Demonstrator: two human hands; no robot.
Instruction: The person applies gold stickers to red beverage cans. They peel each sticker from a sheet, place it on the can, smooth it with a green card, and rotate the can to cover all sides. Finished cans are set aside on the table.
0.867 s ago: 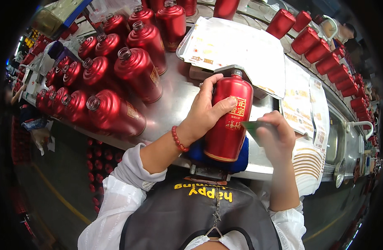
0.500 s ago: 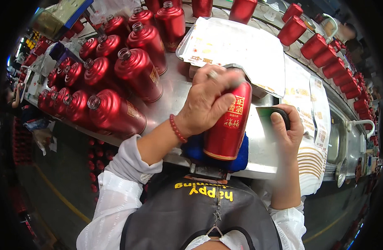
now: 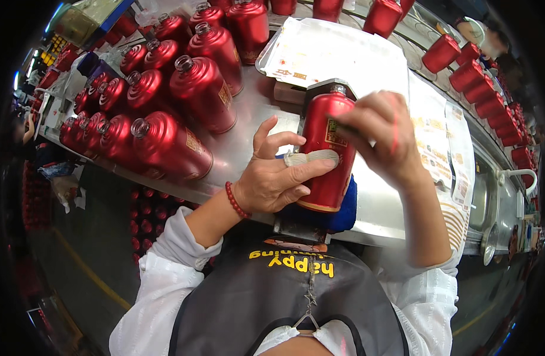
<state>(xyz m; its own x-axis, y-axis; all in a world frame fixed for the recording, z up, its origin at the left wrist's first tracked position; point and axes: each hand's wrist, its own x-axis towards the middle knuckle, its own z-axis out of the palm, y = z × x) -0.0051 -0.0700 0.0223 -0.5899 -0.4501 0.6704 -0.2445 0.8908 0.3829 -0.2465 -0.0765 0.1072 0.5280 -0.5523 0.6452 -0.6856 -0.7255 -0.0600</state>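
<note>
A red metal bottle [image 3: 326, 172] with a gold label lies tilted on a blue pad [image 3: 346, 207] at the near edge of the steel table [image 3: 248, 118]. My left hand [image 3: 272, 178] grips its lower side, and a taped thumb lies across the front. My right hand [image 3: 382, 133] covers the bottle's upper part near the neck. It presses a small dark green card against the label. Most of the card is hidden under my fingers.
Several open-necked red bottles [image 3: 165, 107] lie packed on the table's left half. Sheets of printed labels [image 3: 337, 53] are spread behind the bottle, and more sheets run down the right side [image 3: 456, 184]. A row of capped red bottles [image 3: 480, 77] lines the far right.
My left hand has slid from the bottle's top down to its lower side. My right hand has come in from the right with the green card onto the bottle's upper front.
</note>
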